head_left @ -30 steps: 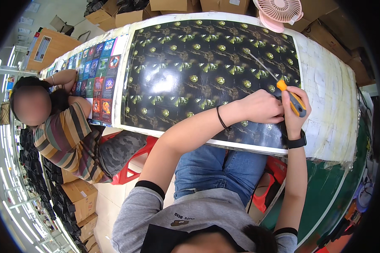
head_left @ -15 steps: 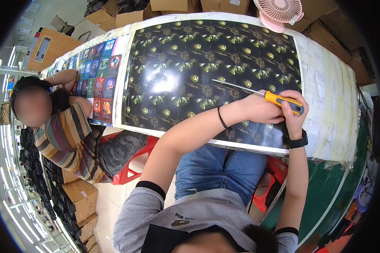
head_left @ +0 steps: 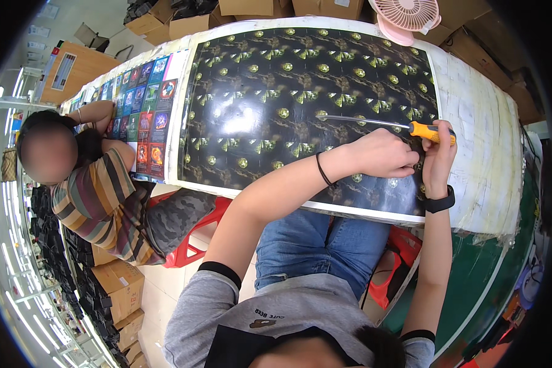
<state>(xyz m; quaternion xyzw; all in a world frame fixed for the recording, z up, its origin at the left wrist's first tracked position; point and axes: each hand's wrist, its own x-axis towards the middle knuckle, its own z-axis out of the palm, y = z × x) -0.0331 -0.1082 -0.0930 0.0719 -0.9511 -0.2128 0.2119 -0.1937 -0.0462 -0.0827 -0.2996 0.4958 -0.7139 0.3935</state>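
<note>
In my right hand (head_left: 437, 158) is a screwdriver with a yellow and grey handle (head_left: 428, 132). Its long metal shaft (head_left: 362, 120) points left across a large dark printed sheet (head_left: 257, 122) with a repeating pattern of yellow-green shapes. My left hand (head_left: 389, 153) is just left of the right one, low over the sheet's right part. Its fingers are curled together, and whatever they hold, if anything, is hidden. A gap shows between the two hands.
To the left on the same table lies a sheet of colourful cards (head_left: 142, 110), where another person (head_left: 101, 196) leans on an arm. A pink fan (head_left: 406, 18) stands at the far edge. Cardboard boxes (head_left: 257, 7) line the back; a red stool (head_left: 187, 248) is at left.
My right hand has moved right with the screwdriver, away from my left hand, and the shaft now lies flatter. My left hand has let go of contact with the right and shifted slightly.
</note>
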